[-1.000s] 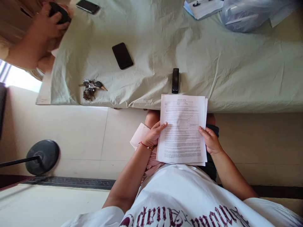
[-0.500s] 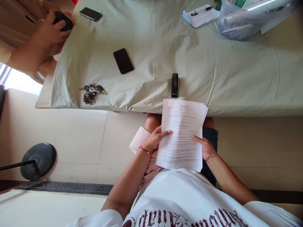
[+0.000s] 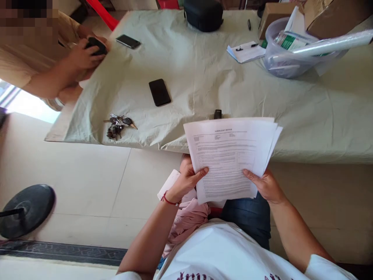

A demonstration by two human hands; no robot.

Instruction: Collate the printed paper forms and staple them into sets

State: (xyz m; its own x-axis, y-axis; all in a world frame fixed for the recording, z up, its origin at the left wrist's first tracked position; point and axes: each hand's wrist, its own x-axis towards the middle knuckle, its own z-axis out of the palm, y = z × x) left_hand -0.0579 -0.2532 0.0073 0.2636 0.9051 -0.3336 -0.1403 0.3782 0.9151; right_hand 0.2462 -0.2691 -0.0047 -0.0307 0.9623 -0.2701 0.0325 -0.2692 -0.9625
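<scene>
Between my two hands is a small stack of printed sheets [image 3: 227, 155], held above my lap with its top end over the table's near edge. My left hand [image 3: 190, 179] grips the left side, thumb on the printed face and fingers behind. On the right side my right hand [image 3: 265, 184] pinches the sheets the same way; a few edges fan out there. Just past the top of the papers, a black stapler [image 3: 217, 114] shows only its far end, the rest being covered. A pink cloth [image 3: 190, 219] and a pale folded paper [image 3: 170, 182] lie on my lap.
On the cloth-covered table [image 3: 186, 136] lie keys [image 3: 118, 126], a black phone [image 3: 159, 92], another phone [image 3: 128, 41], clipped papers [image 3: 246, 51], a plastic tub [image 3: 279, 66] and a black case [image 3: 203, 14]. Another person's hand [image 3: 87, 54] holds a dark object at the left.
Both hands have raised the sheets toward the camera, and they now hide most of the stapler. The view has tilted up, bringing the black case and boxes into sight.
</scene>
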